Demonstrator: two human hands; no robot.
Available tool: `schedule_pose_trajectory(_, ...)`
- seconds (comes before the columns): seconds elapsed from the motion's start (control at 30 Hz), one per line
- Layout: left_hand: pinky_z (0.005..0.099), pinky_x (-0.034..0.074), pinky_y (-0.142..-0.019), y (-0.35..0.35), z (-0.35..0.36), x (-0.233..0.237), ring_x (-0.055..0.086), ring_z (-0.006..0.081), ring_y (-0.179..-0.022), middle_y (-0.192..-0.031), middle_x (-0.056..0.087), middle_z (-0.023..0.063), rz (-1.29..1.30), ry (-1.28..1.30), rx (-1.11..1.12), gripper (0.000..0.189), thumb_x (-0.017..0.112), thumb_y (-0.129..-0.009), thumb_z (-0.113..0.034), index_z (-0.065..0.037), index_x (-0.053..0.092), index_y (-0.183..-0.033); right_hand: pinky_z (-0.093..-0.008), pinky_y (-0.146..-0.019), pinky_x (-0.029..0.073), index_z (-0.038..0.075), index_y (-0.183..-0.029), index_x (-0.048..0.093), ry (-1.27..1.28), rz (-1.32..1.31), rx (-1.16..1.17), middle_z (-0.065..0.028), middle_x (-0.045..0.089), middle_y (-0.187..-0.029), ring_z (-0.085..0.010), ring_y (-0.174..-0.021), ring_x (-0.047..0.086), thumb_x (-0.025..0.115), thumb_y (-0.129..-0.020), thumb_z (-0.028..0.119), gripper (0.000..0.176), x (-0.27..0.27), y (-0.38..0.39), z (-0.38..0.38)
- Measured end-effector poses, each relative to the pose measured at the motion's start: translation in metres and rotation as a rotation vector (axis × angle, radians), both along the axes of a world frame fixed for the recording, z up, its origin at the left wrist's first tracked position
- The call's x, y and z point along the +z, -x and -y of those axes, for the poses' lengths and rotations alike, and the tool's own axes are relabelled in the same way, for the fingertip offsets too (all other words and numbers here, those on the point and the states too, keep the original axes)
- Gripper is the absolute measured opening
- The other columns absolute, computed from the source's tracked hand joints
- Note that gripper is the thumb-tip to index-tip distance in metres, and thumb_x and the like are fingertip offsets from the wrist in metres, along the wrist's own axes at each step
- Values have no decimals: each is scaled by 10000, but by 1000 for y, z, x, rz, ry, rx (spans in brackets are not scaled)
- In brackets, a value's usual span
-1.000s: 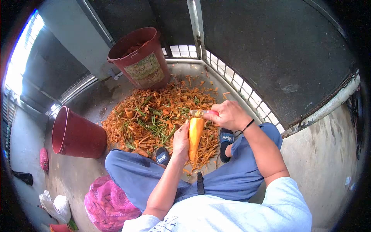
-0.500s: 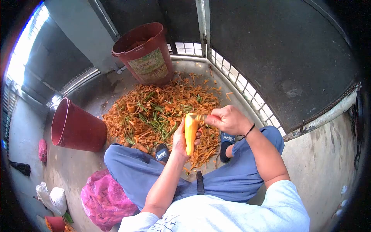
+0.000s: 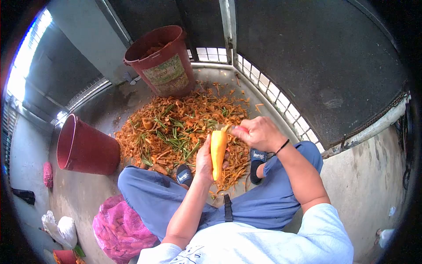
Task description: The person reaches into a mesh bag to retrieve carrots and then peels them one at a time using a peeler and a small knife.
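A smooth, peeled orange carrot [image 3: 218, 152] points thick end up in front of my lap. My left hand [image 3: 204, 160] is wrapped round it from the left, with fingertips showing on its right side. My right hand [image 3: 259, 133] is closed on a small tool with a reddish handle [image 3: 241, 129]. The tool's working end is at the carrot's top, where a small piece sticks out; its exact shape is blurred. Beneath both hands lies a wide heap of orange peelings [image 3: 176, 127] mixed with green stems.
A labelled red bucket [image 3: 167, 72] stands behind the heap and holds orange scraps. Another red bucket [image 3: 94, 147] is tilted at the left. A pink mesh bag [image 3: 121, 229] of carrots sits by my left knee. White bags [image 3: 61, 228] lie at lower left.
My right hand and the tool have shifted slightly right and up at the carrot's top. The carrot has tilted a little and shows more of its smooth side.
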State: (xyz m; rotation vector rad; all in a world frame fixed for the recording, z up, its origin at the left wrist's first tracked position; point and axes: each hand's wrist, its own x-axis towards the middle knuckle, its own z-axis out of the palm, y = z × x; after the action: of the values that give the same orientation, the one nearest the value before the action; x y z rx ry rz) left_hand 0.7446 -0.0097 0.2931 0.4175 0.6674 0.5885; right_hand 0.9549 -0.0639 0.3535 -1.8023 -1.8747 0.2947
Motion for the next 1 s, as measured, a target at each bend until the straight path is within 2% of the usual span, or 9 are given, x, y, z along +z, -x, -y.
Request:
schedule_pose_trajectory(0.1, 299, 439, -414, -3, 2, 5, 622, 180, -642, -859, 666, 55, -18, -12, -15, 500, 518, -998, -584, -120, 634, -1145, -483, -617, 532, 57, -723, 655, 15, -28, -113, -205, 654, -675, -404, -665, 670, 608, -957, 521, 522, 0, -11, -1)
schedule_pose_trajectory(0.17, 311, 456, -427, -3, 1, 4, 618, 183, -604, -806, 669, 64, -42, -26, 0, 519, 513, -992, -605, -115, 644, -1104, -478, -607, 526, 57, -722, 652, 63, -146, -71, -200, 651, -671, -401, -656, 665, 621, -948, 528, 524, 5, -9, 1)
schedule_pose_trajectory(0.27, 288, 424, -405, -3, 2, 1, 569, 156, -575, -777, 623, 31, -86, -41, 15, 478, 522, -988, -602, -142, 640, -1046, -471, -592, 520, 74, -714, 654, 57, -85, 75, -185, 645, -645, -383, -627, 662, 641, -924, 542, 513, 11, 7, 6)
schedule_pose_trajectory(0.43, 306, 449, -400, -2, 2, -1, 587, 159, -566, -770, 629, 28, -161, -137, 49, 482, 506, -1001, -586, -126, 637, -1054, -484, -600, 526, 87, -719, 670, 29, 8, 149, -182, 655, -649, -379, -639, 673, 619, -934, 538, 502, 3, 16, 5)
schedule_pose_trajectory(0.5, 293, 521, -445, -2, 1, 3, 627, 155, -545, -759, 666, 50, -177, -205, 52, 469, 515, -1022, -527, -77, 643, -1053, -489, -608, 526, 84, -724, 672, -1, 14, 116, -186, 657, -657, -383, -649, 674, 616, -936, 539, 505, 3, 12, 3)
schedule_pose_trajectory(0.67, 289, 527, -464, -5, 4, 3, 631, 148, -554, -764, 677, 60, -189, -222, 56, 414, 492, -1052, -457, -72, 645, -1061, -495, -631, 537, 76, -740, 675, 12, 11, -7, -185, 667, -680, -392, -669, 677, 611, -945, 528, 500, 11, -8, 0)
schedule_pose_trajectory(0.83, 285, 529, -501, -7, 7, 11, 644, 151, -585, -774, 688, 75, -300, -275, 129, 395, 456, -1079, -399, -54, 648, -1073, -477, -598, 532, 80, -765, 689, -68, -48, 114, -171, 668, -674, -384, -640, 670, 619, -946, 511, 472, 10, 7, 5)
schedule_pose_trajectory(0.9, 279, 524, -517, -7, 9, 7, 648, 150, -600, -786, 694, 85, -352, -446, 199, 413, 439, -1086, -394, -37, 646, -1076, -484, -615, 536, 78, -775, 694, 21, -10, 129, -178, 669, -680, -385, -651, 673, 612, -947, 513, 475, 9, 16, 6)
schedule_pose_trajectory(1.0, 276, 518, -511, -6, 8, 4, 640, 145, -588, -785, 696, 91, -328, -449, 171, 433, 428, -1090, -399, -23, 641, -1080, -490, -647, 539, 74, -781, 695, 34, -17, 101, -195, 670, -694, -388, -682, 679, 598, -949, 526, 492, 8, 15, 4)
